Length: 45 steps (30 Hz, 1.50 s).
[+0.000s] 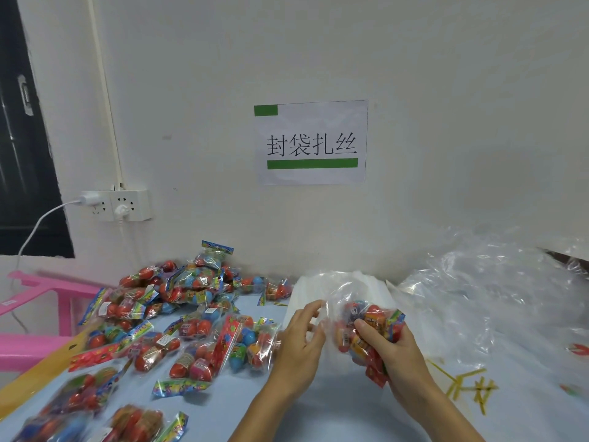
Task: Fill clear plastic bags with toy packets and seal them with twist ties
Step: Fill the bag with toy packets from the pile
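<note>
Right hand (pixel 390 349), fingers curled around a bunch of toy packets (pixel 366 333), gripped at the mouth of a clear plastic bag (pixel 338 301). Left hand (pixel 299 339) just beside it, fingers bent at the bag's left edge; whether pinching the film or merely touching it, not discernible through blur and glare. Hands near each other, not touching, both above the blue table surface (pixel 318 409).

Directly behind the hands: a white stack of flat bags (pixel 318 288), lying on the table against the wall. To the left: loose pile of toy packets (pixel 191 298), red, blue and orange egg shapes in clear wrappers with colourful headers, spread from the wall toward the near table edge. To the right: heap of crumpled clear plastic (pixel 478 298), and in front of it scattered yellow twist ties (pixel 468 387).

Far left: pink plastic frame (pixel 38 298) beside the table. On the wall: paper sign (pixel 312 141) with green bars and black characters; white power strip (pixel 121 205) with two plugs inserted.
</note>
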Motion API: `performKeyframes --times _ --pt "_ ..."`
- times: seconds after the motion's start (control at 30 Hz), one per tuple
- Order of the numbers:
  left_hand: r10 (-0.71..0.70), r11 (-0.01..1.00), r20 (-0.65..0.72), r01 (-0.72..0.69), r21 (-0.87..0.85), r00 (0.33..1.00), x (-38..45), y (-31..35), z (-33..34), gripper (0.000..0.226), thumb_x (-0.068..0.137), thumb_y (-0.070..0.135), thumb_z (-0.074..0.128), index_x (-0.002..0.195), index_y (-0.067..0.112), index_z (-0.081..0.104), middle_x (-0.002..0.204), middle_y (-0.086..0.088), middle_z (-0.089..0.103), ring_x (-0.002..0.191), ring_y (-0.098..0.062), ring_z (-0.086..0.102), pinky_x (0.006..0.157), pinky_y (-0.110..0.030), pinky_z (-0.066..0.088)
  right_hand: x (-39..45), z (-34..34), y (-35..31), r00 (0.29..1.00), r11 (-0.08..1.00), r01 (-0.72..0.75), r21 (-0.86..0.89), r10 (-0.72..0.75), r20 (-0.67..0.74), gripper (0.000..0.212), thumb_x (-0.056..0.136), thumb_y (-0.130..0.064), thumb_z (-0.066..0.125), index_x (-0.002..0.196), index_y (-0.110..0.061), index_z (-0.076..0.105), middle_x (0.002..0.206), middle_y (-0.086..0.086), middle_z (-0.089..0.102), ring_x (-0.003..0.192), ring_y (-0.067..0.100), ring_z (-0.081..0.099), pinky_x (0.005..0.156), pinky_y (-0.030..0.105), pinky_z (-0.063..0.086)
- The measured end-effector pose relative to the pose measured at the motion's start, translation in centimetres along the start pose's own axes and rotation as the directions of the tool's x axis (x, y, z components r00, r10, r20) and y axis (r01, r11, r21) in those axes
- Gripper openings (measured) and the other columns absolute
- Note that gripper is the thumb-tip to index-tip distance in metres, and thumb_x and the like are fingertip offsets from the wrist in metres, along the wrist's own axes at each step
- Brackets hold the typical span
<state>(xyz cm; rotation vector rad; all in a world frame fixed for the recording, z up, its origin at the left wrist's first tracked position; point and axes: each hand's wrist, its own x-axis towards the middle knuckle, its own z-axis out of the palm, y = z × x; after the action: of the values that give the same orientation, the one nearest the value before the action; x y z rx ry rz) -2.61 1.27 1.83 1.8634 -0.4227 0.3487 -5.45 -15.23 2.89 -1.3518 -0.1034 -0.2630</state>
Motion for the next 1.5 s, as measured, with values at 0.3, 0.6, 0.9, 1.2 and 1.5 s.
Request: performKeyframes --times 0.3,0.6,0.9,1.2,1.5 --pt "0.024 0.999 -0.136 -0.029 -0.028 0.99 0.1 0.2 0.1 0.017 0.104 0.043 0.04 0.118 0.049 0.048 0.126 0.032 0.051 0.122 0.014 0.045 0.095 -0.004 0.034 0.2 -0.3 0.4 0.995 0.987 0.026 -0.157 -0.041 -0.091 0.033 0.076 -0.023 0.084 0.102 -0.012 0.067 0.08 0.008 0.075 0.067 0.019 0.071 0.05 0.033 0.054" --pt "0.176 0.971 -0.036 -0.167 0.168 0.984 -0.5 0.8 0.6 0.043 0.091 0.051 0.055 0.13 0.038 0.043 0.126 0.023 0.051 0.115 -0.002 0.055 0.095 -0.025 0.049 0.0 -0.2 0.7 0.987 0.961 0.157 -0.226 -0.162 -0.004 0.029 0.074 -0.011 0.086 0.098 -0.012 0.071 0.085 0.008 0.076 0.08 0.026 0.074 0.064 0.026 0.058" --pt "0.259 0.962 -0.033 -0.254 0.1 0.965 -0.8 1.5 0.4 0.017 0.101 0.025 0.05 0.112 0.038 0.049 0.114 0.018 0.063 0.105 -0.001 0.062 0.083 -0.017 0.05 0.1 0.0 1.1 0.975 0.882 0.179 -0.435 -0.218 -0.041 0.036 0.07 -0.022 0.089 0.099 -0.024 0.069 0.084 -0.008 0.075 0.077 0.008 0.072 0.072 0.029 0.059" --pt "0.282 0.939 -0.115 -0.249 0.235 0.953 -0.6 1.0 0.7 0.028 0.089 0.056 0.045 0.091 0.031 0.058 0.103 0.023 0.051 0.105 -0.006 0.049 0.077 -0.034 0.05 -0.3 0.2 1.3 0.949 0.872 0.201 -0.447 -0.286 -0.131 0.046 0.068 -0.025 0.091 0.101 -0.034 0.06 0.085 -0.019 0.07 0.079 -0.007 0.066 0.061 0.007 0.048" --pt "0.239 0.958 -0.18 -0.202 0.205 0.954 0.1 1.0 0.2 0.03 0.093 0.049 0.057 0.118 0.033 0.064 0.116 0.027 0.041 0.109 0.001 0.051 0.081 -0.025 0.053 -0.7 0.6 1.6 0.919 0.7 0.386 -0.601 -0.35 0.182 0.056 0.071 -0.014 0.086 0.113 -0.04 0.06 0.105 -0.023 0.067 0.097 0.002 0.067 0.082 0.02 0.055"
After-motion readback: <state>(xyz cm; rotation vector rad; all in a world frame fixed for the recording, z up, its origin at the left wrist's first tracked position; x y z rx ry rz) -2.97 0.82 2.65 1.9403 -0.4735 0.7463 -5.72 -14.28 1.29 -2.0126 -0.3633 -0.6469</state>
